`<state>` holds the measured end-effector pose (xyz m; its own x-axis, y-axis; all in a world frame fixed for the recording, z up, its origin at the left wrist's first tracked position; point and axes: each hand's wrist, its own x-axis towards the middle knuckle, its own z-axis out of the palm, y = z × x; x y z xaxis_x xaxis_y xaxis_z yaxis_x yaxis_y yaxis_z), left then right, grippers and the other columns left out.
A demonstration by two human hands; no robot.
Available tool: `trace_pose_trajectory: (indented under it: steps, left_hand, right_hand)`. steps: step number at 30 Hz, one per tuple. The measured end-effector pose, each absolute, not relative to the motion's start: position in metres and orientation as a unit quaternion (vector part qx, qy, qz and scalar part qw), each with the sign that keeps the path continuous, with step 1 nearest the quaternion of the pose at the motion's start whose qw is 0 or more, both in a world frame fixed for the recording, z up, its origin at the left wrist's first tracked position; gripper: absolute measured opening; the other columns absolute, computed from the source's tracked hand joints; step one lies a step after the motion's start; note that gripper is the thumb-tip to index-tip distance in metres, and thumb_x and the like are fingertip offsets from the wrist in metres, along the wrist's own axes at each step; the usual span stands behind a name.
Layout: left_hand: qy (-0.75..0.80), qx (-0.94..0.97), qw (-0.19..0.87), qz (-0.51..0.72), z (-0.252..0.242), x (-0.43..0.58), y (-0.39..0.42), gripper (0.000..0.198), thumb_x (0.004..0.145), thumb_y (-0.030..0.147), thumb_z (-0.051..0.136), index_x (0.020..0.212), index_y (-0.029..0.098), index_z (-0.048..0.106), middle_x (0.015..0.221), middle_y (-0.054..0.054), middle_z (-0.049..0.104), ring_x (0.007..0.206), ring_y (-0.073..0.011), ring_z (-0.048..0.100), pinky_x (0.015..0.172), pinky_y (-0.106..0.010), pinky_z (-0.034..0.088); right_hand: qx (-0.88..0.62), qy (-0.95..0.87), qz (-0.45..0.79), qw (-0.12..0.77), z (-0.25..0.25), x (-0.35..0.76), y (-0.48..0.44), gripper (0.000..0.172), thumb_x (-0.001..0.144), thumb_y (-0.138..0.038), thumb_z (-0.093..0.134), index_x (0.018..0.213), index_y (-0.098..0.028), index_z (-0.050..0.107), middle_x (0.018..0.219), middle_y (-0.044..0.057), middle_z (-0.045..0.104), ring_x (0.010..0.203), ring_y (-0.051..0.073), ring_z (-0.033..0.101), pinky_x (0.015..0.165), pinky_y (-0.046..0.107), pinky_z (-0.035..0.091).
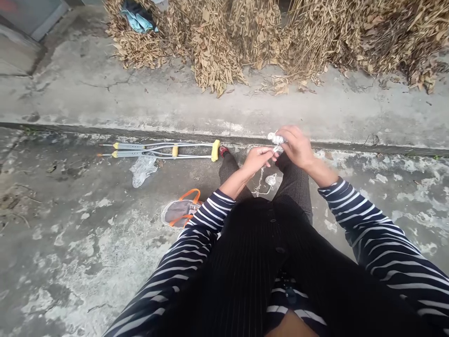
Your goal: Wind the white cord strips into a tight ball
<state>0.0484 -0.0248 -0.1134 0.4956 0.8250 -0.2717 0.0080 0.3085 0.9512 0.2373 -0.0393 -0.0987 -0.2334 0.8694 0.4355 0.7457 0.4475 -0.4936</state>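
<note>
My right hand (297, 146) is closed around a small wound bundle of white cord (276, 138), held above the ground in front of my knees. Close beside it, my left hand (257, 160) pinches a strand of the same cord between thumb and fingers. The two hands nearly meet, so the exact grip on the strand is partly hidden. Below them, between my legs, a second small white coil (271, 179) hangs or lies, with a loose white strand (260, 180) next to it. Whether that coil touches the ground I cannot tell.
A pair of crutches (163, 152) with yellow pads lies left of my feet. Beside them are a clear plastic bag (143, 170) and a bag with orange handles (175, 213). Ahead, a low concrete step (157, 110) runs across, with dried plants (224, 42) piled on it.
</note>
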Motion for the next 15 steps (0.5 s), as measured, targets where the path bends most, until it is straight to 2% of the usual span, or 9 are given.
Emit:
trace_pose_trajectory:
  steps: [3, 6, 10, 15]
  left_hand:
    - [0.414, 0.487, 0.719, 0.270, -0.122, 0.044, -0.023, 0.020, 0.091, 0.012, 0.056, 0.077, 0.009, 0.069, 0.064, -0.003, 0.067, 0.052, -0.0066, 0.060, 0.050, -0.016, 0.047]
    - [0.405, 0.464, 0.746, 0.254, -0.128, 0.045, -0.021, 0.013, 0.093, 0.015, 0.056, 0.087, 0.009, 0.067, 0.059, -0.001, 0.065, 0.044, -0.0070, 0.056, 0.044, -0.017, 0.042]
    - [0.362, 0.461, 0.774, 0.239, -0.132, 0.047, -0.015, 0.014, 0.092, 0.022, 0.064, 0.099, 0.011, 0.064, 0.066, -0.003, 0.069, 0.049, -0.0097, 0.063, 0.043, -0.017, 0.041]
    - [0.358, 0.474, 0.778, 0.207, -0.147, 0.035, -0.014, 0.024, 0.090, 0.032, 0.071, 0.087, 0.009, 0.065, 0.070, -0.005, 0.069, 0.051, -0.0087, 0.063, 0.047, -0.018, 0.046]
  right_hand:
    - [-0.526, -0.770, 0.075, 0.352, -0.096, 0.238, -0.041, 0.028, 0.092, -0.019, 0.051, 0.115, -0.026, 0.066, 0.121, 0.011, 0.069, 0.116, 0.032, 0.063, 0.104, 0.056, 0.053]
    - [-0.522, -0.765, 0.049, 0.374, -0.085, 0.239, -0.041, 0.027, 0.092, -0.019, 0.052, 0.115, -0.025, 0.066, 0.121, 0.011, 0.069, 0.117, 0.032, 0.062, 0.105, 0.057, 0.052]
    - [-0.516, -0.759, 0.015, 0.397, -0.064, 0.245, -0.037, 0.025, 0.095, -0.022, 0.053, 0.116, -0.027, 0.066, 0.120, 0.009, 0.069, 0.118, 0.032, 0.062, 0.105, 0.059, 0.051]
    - [-0.535, -0.745, -0.043, 0.397, -0.024, 0.270, -0.026, 0.020, 0.094, -0.027, 0.063, 0.112, -0.032, 0.066, 0.115, 0.007, 0.069, 0.117, 0.033, 0.061, 0.101, 0.055, 0.052]
